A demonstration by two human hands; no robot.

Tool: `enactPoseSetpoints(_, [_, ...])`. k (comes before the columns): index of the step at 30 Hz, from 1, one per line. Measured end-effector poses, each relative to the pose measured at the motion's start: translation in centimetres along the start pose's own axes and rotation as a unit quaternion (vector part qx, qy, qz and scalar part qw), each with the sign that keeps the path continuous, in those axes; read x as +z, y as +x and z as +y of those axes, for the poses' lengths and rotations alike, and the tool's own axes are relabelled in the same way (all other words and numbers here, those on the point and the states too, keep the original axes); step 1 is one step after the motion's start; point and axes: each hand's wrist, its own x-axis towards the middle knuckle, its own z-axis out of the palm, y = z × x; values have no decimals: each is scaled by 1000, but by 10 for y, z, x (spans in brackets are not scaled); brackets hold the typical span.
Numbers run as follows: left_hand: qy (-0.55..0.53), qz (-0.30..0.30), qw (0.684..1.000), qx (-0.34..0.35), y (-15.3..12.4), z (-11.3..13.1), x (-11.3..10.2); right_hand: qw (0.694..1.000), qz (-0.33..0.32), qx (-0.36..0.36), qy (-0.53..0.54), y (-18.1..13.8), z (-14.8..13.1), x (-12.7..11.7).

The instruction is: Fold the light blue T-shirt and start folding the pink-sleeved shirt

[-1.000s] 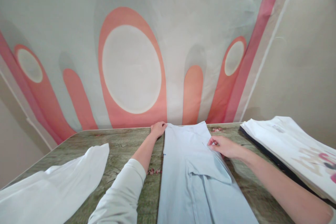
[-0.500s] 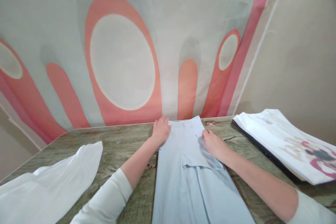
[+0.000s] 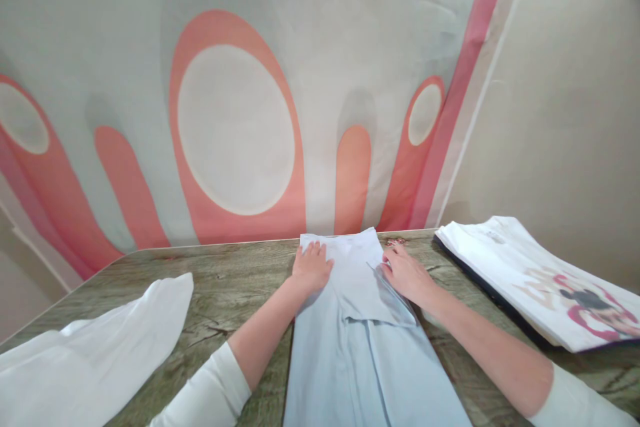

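Note:
A long pale blue garment (image 3: 370, 360), which looks like trousers, lies lengthwise on the table in front of me. Its whitish upper panel (image 3: 355, 280) reaches the far table edge and ends in a loose hem lower down. On the left side of this panel my left hand (image 3: 313, 268) rests flat with its fingers stretched out. My right hand (image 3: 404, 272) is at the panel's right edge, fingers pinched together on the cloth beside a slit-like edge. Its fingertips are partly hidden.
A white cloth garment (image 3: 100, 353) lies spread at the left. Folded shirts (image 3: 530, 273) are stacked at the right, the top one white with a printed picture. Behind the wood-patterned table (image 3: 240, 280) stands a wall (image 3: 320, 80) with pink and orange shapes.
My left hand has moved from the garment's left edge onto the panel and lies flat there. My right hand still pinches the right edge. The view has shifted slightly.

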Motion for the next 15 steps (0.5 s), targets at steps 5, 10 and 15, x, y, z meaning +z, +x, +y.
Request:
enactPoseSetpoints(5, [-36, -44, 994, 91, -2, 42, 6, 998, 17, -20, 50, 3, -9, 3])
enactPoseSetpoints(10, [-45, -16, 995, 87, 2, 46, 14, 999, -9, -12, 44, 11, -8, 11])
enactPoseSetpoints(15, [-32, 38, 994, 97, -3, 46, 13, 981, -17, 29, 190, 22, 7, 6])
